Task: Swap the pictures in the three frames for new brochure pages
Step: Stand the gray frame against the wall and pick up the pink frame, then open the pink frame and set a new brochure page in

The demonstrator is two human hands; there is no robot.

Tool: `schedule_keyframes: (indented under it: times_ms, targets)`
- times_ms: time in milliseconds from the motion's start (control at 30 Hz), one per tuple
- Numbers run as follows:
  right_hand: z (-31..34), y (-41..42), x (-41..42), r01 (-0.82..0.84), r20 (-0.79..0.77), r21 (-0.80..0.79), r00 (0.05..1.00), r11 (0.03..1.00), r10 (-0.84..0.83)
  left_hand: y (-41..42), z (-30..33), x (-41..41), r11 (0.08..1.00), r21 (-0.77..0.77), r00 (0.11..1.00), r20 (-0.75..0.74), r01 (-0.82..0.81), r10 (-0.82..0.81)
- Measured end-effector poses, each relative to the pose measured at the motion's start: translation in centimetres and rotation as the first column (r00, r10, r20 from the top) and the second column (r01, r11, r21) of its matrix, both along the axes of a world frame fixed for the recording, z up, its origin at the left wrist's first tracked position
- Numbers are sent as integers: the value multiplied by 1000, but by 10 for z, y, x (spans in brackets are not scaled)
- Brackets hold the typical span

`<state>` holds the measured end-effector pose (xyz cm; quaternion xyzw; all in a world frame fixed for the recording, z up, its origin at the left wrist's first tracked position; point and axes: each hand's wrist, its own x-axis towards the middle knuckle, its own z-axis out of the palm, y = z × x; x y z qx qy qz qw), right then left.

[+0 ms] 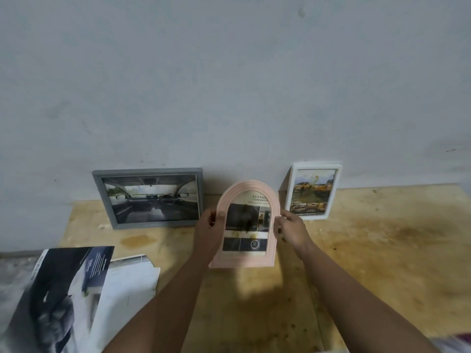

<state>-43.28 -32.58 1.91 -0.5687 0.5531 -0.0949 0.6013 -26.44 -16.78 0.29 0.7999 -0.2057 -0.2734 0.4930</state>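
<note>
Brochure pages (63,296) wait at the desk's (369,250) near-left; both hands, left hand (207,229) and right hand (293,229), fingers clamped on its edges, hold the pink arched frame (246,225) upright above the desk, seemingly for inspection

Grey wall (229,72), stained plywood tbl (382,250)

arched frame (246,225) between wide frame (150,197) left | upright frame (312,191) right

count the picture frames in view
3. The grey frame leans on the wall at left, the white frame leans there at right, and the pink arched frame is held between left hand and right hand.
</note>
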Motion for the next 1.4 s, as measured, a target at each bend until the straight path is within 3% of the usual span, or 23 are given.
schedule_keyframes:
  times_ms: [133,267,333,467,633,800,933,1000,1100,1200,1300,1400]
  targets:
    - [-13,23,-30,-82,-2,169,996,982,84,28,4,-20,996,-49,992,110,69,-64]
    - [-10,33,-45,28,78,109,996,994,-36,46,24,-51,976,-29,926,324,215,-195]
    - [-8,35,-53,56,79,75,995,996,-62,53,30,-72,947,93,824,473,306,-313]
    - [-8,38,-72,127,3,73,992,989,-127,68,19,-111,869,259,539,698,422,-471]
    - [-26,47,-112,47,-46,112,998,993,-42,93,-27,-143,776,380,340,738,503,-582]
    - [-70,61,-135,-183,-149,55,971,982,189,110,-63,-171,682,491,269,668,542,-694]
    - [-83,72,-143,-291,-237,-42,932,956,273,124,-82,-180,638,578,344,543,508,-766]
    - [-85,77,-146,-320,-264,-90,921,943,288,133,-80,-180,692,568,487,495,446,-720]
    - [-80,82,-149,-338,-302,-101,907,936,294,147,-75,-174,804,538,739,429,252,-519]
    - [-79,86,-155,-379,-325,-122,889,917,324,156,-72,-164,795,599,931,232,91,-282]
    - [-80,91,-160,-467,-366,-165,847,869,386,161,-74,-156,777,611,977,26,154,-214]
    - [-88,93,-162,-475,-354,-170,847,863,397,161,-76,-154,731,643,960,-23,227,-278]
